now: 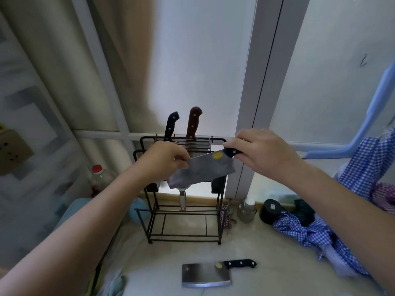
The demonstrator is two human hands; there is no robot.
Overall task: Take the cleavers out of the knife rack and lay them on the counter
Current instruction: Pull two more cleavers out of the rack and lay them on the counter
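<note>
Frosted window panes (205, 60) in pale frames are letting in soft daylight. A beige curtain (64, 67) is hanging at left; blue checked cloth (307, 231) is lying at right.

Cleaver (206, 275) on counter (267, 248) before rack (183, 218).

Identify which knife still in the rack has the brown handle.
It is the right-hand one of the two handles standing up from the rack: the brown-handled knife. The black-handled knife stands just left of it.
</note>
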